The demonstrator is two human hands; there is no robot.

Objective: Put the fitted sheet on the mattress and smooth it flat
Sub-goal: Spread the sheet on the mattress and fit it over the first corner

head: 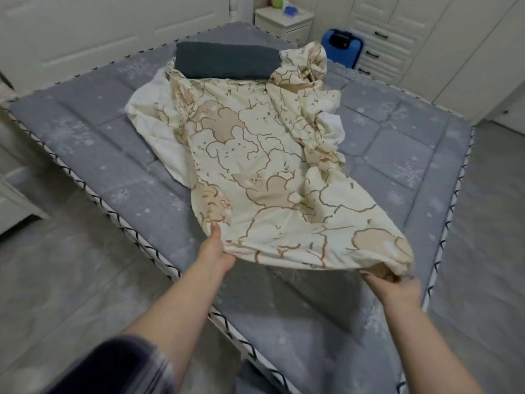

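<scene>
While the cream cotton fitted sheet with the brown bear print (255, 172) lies bunched in the middle of the grey quilted mattress with snowflake pattern (85, 132), you hold its near edge lifted a little above the surface. Your left hand (216, 251) pinches the left part of this edge, thumb on top of the cloth, and your right hand (397, 285) is closed around the gathered elastic corner on the right. The far end of the sheet is crumpled against the dark grey rectangular pillow (227, 62), and parts of the white underside show at both sides. For this step, I think you should keep both grips firm and pull the edge evenly toward you, so the sheet opens without twisting. Find which corner you have in the right hand before you hook it. The pillow may catch the far end, so it is better to lift the cloth than to drag it.
</scene>
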